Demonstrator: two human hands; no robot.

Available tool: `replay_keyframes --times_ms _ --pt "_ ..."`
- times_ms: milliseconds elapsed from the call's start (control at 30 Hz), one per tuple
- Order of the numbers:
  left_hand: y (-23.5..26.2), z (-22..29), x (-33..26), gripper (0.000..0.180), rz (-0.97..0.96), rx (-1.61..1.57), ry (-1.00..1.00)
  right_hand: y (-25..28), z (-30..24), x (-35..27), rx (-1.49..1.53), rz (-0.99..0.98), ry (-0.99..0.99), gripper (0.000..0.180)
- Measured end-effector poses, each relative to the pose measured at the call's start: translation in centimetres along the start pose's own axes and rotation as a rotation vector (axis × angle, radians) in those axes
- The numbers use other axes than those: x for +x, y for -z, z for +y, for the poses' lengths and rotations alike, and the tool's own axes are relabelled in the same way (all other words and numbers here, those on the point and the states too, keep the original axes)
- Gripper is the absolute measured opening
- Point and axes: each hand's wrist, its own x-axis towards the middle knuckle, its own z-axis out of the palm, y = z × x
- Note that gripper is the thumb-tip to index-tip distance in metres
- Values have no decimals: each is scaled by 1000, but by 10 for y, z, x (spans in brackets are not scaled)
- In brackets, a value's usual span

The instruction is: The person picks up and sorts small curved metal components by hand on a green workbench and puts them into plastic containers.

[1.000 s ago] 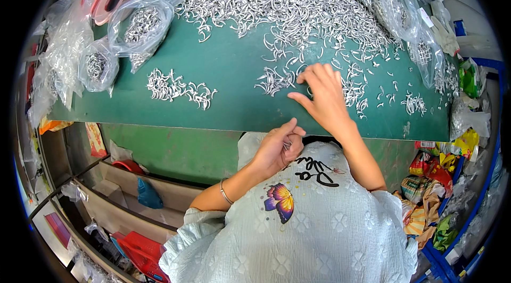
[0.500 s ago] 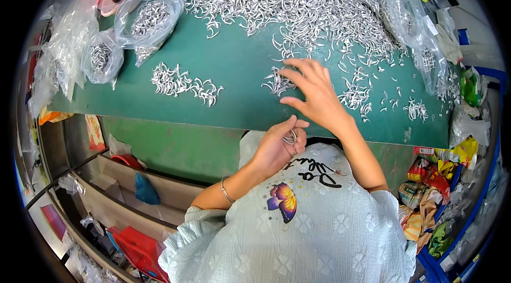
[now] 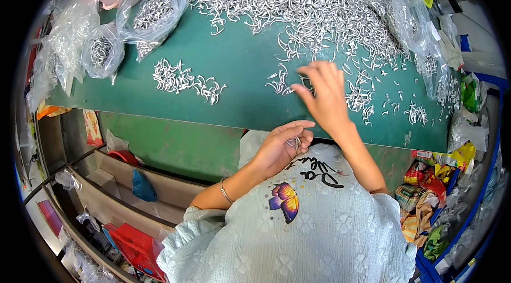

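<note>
On a smooth green tabletop (image 3: 239, 70), the right hand (image 3: 324, 94) hovers with fingers spread and empty over scattered shiny curved metal hooks (image 3: 282, 83), while at its 7 o'clock the left hand (image 3: 282, 147), off the table's near edge, pinches a few thin wire pieces (image 3: 294, 142) between thumb and fingers.

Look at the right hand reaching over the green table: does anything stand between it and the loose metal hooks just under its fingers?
Nothing visible does. The right hand hovers directly over scattered metal hooks on the bare green table; the bags lie far off to the left.
</note>
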Motion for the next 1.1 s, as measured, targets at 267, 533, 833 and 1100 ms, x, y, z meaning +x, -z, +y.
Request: replay_keyframes --times_ms 267,533,833,1100 --pt "15 3 -5 24 -87 60 26 -2 -5 8 117 -91 45 39" --pt "9 2 -3 24 -21 68 45 -10 20 1 270 -134 48 28" --pt "11 1 0 24 -42 73 39 32 34 -11 323 6 -447 28" --pt "4 4 -1 25 -9 73 83 14 6 -17 -119 -154 -59 23"
